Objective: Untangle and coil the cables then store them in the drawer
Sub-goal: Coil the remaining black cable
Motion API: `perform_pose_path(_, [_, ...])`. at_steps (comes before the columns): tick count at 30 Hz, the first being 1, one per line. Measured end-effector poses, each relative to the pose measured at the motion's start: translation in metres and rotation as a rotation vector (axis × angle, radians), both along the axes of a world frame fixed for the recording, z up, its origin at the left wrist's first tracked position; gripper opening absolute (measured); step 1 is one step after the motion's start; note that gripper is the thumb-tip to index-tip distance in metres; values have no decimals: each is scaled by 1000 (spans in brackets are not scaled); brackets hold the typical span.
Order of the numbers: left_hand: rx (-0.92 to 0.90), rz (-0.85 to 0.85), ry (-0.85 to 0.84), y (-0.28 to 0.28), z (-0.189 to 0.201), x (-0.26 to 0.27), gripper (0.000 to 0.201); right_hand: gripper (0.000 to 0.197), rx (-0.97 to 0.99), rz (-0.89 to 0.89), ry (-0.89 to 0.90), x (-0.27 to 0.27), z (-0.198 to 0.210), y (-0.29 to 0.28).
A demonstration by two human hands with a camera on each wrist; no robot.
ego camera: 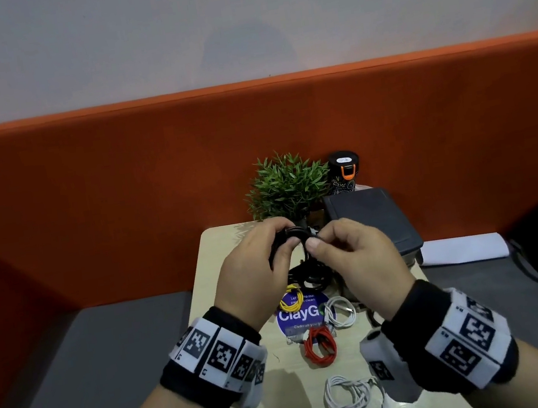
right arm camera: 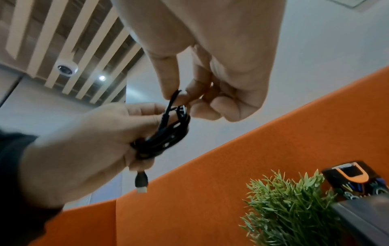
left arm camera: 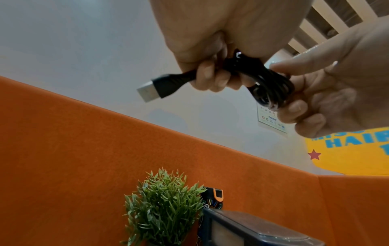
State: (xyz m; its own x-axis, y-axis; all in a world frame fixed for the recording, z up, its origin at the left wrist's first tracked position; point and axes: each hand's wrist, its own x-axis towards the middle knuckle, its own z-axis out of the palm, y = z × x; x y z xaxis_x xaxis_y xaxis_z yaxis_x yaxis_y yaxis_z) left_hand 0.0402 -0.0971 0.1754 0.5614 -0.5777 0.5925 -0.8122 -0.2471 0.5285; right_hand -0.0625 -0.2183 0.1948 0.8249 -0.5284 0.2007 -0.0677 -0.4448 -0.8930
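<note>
Black cable (left arm camera: 271,83) is up in the air btwn both hands, above the surface (ego camera: 218,245), wound into a small bundle. Left hand (ego camera: 253,275) clenches round the loops so they don't spring apart; USB plug (left arm camera: 150,90) sticks out past its fingers. Right hand (ego camera: 354,254) pinches a loose strand at the top of the bundle w/ thumb and forefinger, prob. to tuck or wrap the tail end – coiling looks nearly done for this one.

Below, other cables lie on the surface: more black cable just under the hands, a yellow cable (ego camera: 291,299), a white cable (ego camera: 341,311), a red cable (ego camera: 320,345), another white cable (ego camera: 350,396) nearest the person. All look loosely coiled already, parked for storing later. Dark box (ego camera: 370,220), maybe the drawer unit, sits to the right, beside a plant (ego camera: 287,184).

Head view hides the bundle behind knuckles; left wrist view shows the plug and loops; right wrist view shows the pinch itself (right arm camera: 179,98).
</note>
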Motion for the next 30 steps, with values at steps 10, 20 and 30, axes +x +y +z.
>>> perform_pose_path(10, [37, -71, -185, 9, 7, 18, 19, 20, -118, 219, 254, -3, 8, -22])
perform_pose_path(20, [-164, -100, 316, -4, 18, -6, 22, 16, -66, 19, 86, 1, -7, -2])
perform_pose_path(30, [-132, -149, 273, -4, 19, -10, 18, 13, 587, 164, 76, -1, 0, 3])
